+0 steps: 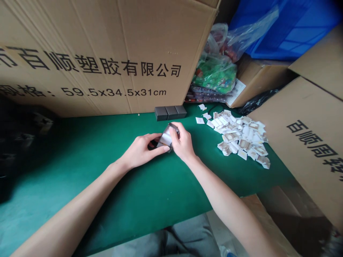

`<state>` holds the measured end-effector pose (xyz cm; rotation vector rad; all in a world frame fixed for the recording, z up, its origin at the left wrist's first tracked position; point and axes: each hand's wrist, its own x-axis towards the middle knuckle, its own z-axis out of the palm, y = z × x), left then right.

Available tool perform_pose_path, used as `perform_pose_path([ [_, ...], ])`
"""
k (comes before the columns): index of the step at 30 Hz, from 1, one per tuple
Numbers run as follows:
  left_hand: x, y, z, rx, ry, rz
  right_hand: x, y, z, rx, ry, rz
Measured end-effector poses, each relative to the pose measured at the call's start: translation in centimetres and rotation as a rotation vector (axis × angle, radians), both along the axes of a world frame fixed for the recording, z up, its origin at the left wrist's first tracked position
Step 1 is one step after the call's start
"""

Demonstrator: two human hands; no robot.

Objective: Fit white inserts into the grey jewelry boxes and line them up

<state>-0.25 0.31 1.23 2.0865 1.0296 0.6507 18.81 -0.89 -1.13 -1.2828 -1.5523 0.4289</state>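
Over the green table, a small dark box (165, 138) with a pale, whitish inside is held tilted between my two hands. My left hand (143, 149) grips its left and near side, thumb along the front edge and fingers behind. My right hand (183, 140) is closed on the right side, its thumb pressing at the pale inside. Behind them stands a short row of closed dark grey boxes (171, 112) against the carton. To the right lies a loose heap of small white folded inserts (241, 132), with a few stray ones near its left edge.
A large printed cardboard carton (107, 43) walls off the back of the green table (128, 200). Another carton (308, 135) borders the right. Plastic bags (217, 71) and a blue bin (289, 32) sit at the back right. Dark objects (26, 139) stand at the left.
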Motion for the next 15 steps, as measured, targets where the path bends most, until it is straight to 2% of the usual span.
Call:
perform_pose_path([
  [15,-0.03,-0.15,0.18,0.013,0.039,-0.002,-0.04,-0.14,0.20,0.005,-0.014,-0.061],
])
